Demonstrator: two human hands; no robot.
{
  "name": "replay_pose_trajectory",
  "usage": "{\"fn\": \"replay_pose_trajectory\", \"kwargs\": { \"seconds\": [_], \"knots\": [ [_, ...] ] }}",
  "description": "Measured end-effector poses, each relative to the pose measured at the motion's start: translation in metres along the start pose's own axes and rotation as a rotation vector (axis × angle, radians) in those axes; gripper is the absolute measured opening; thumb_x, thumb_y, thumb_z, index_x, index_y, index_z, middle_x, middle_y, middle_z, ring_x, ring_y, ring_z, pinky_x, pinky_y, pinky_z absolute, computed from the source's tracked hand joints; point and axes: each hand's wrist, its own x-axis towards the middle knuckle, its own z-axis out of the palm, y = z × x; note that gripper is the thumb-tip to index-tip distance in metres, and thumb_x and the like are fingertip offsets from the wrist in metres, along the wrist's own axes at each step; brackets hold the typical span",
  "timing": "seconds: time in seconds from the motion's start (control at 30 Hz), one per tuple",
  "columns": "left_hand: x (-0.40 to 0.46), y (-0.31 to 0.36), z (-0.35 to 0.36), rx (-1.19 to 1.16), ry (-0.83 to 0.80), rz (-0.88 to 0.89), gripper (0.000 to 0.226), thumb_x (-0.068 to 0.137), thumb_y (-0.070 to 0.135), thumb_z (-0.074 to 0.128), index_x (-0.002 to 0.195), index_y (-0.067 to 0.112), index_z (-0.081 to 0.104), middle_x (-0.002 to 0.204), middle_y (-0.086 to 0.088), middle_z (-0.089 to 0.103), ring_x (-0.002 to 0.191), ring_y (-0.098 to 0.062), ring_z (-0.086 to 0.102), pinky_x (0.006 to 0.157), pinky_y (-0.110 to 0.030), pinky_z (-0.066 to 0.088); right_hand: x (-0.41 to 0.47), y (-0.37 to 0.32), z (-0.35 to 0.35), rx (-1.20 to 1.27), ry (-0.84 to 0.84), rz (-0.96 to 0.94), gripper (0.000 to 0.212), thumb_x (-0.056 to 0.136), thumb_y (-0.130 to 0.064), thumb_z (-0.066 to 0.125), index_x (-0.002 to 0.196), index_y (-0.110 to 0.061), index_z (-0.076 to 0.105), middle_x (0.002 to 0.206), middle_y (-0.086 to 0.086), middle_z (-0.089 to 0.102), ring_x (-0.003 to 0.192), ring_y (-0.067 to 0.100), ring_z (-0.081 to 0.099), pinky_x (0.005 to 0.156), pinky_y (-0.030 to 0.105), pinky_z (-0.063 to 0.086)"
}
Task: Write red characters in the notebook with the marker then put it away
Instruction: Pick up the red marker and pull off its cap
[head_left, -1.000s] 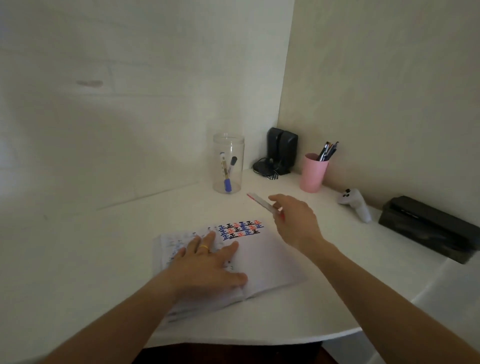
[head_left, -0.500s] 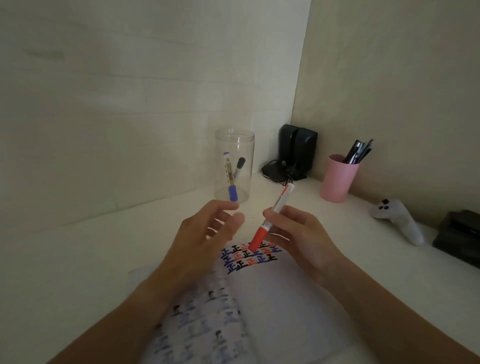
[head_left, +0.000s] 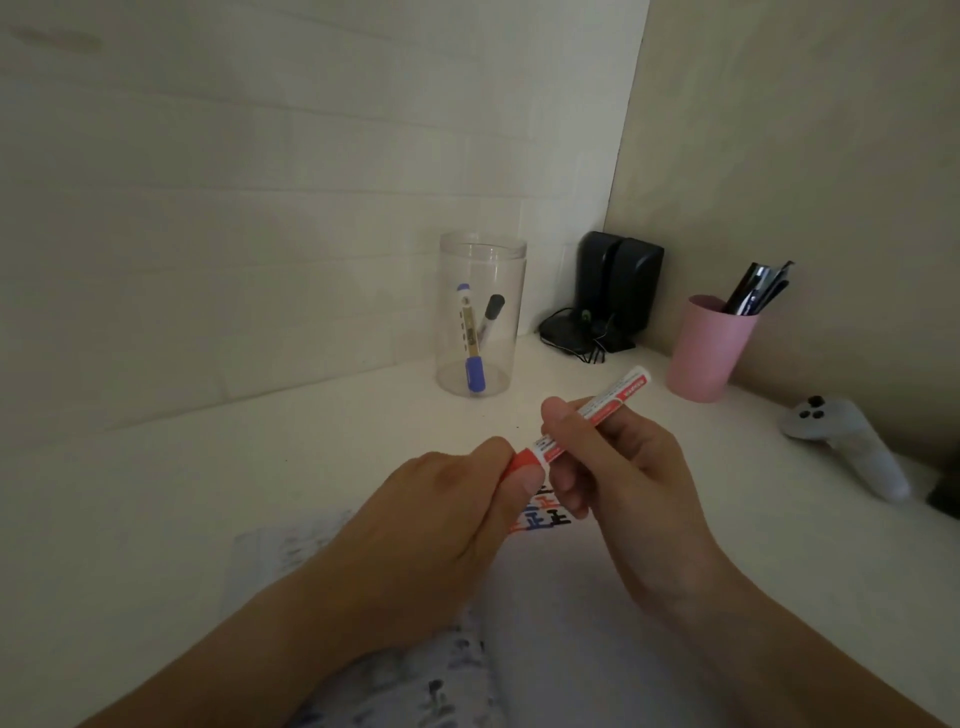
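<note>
Dim desk (head_left: 322, 467): both hands grip the marker (head_left: 597, 410), left hand (head_left: 447, 514) hiding its cap, right hand (head_left: 618, 478) its barrel.

I count one red marker (head_left: 613, 402), held in my two hands: left hand (head_left: 441, 514), right hand (head_left: 618, 467). One open notebook (head_left: 571, 623). One clear jar (head_left: 480, 317) with two markers inside. One pink cup (head_left: 706, 353) of pens; number unclear. Two black speakers (head_left: 621, 283). One white controller (head_left: 852, 447).
</note>
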Motion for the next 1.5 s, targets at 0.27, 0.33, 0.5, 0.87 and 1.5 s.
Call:
{"fn": "replay_pose_trajectory", "kwargs": {
  "seconds": [0.27,0.33,0.5,0.87,1.5],
  "knots": [
    [0.003,0.022,0.0,-1.132,-0.241,-0.449,0.044,0.097,0.044,0.043,0.061,0.018,0.037,0.048,0.009,0.032,0.04,-0.006,0.024,0.041,-0.016,0.024,0.0,-0.007,0.002,0.122,-0.053,-0.023,0.036,0.096,-0.023,0.059,0.062,-0.013,0.057,0.046,-0.004,0.034,0.044,0.013,0.024,0.042,0.023,0.027],
    [0.004,0.021,-0.001,-1.204,-0.306,-0.42,0.045,0.094,0.048,0.046,0.06,0.019,0.039,0.047,0.009,0.029,0.039,-0.006,0.021,0.04,-0.017,0.02,-0.001,-0.007,0.003,0.123,-0.061,-0.024,0.04,0.098,-0.021,0.057,0.058,-0.017,0.057,0.045,-0.004,0.033,0.045,0.014,0.022,0.043,0.024,0.025],
    [0.005,0.016,-0.002,-1.382,-0.356,-0.483,0.043,0.091,0.049,0.05,0.058,0.021,0.044,0.046,0.009,0.026,0.034,-0.007,0.021,0.045,-0.025,0.012,-0.002,-0.006,0.003,0.113,-0.068,-0.024,0.039,0.099,-0.021,0.056,0.06,-0.015,0.055,0.048,-0.001,0.032,0.047,0.017,0.022,0.045,0.03,0.023],
    [-0.009,-0.002,-0.022,-0.11,0.222,-0.167,0.047,0.107,0.044,0.02,0.087,0.026,0.058,0.067,0.006,0.061,0.066,-0.011,0.046,0.069,-0.017,0.046,0.027,0.006,-0.055,0.282,0.305,0.119,0.026,0.097,-0.017,0.06,0.072,-0.011,0.061,0.054,0.002,0.047,0.044,0.011,0.039,0.04,0.022,0.031],
    [-0.004,-0.046,-0.016,0.129,-0.29,0.06,0.053,0.082,0.059,0.035,0.114,0.024,0.058,0.101,0.003,0.06,0.091,-0.017,0.061,0.085,-0.043,0.054,0.007,0.02,-0.067,-0.225,0.095,0.129,0.004,0.084,0.004,0.071,0.082,0.002,0.073,0.065,0.015,0.065,0.059,0.025,0.057,0.055,0.033,0.049]
  ]
}}
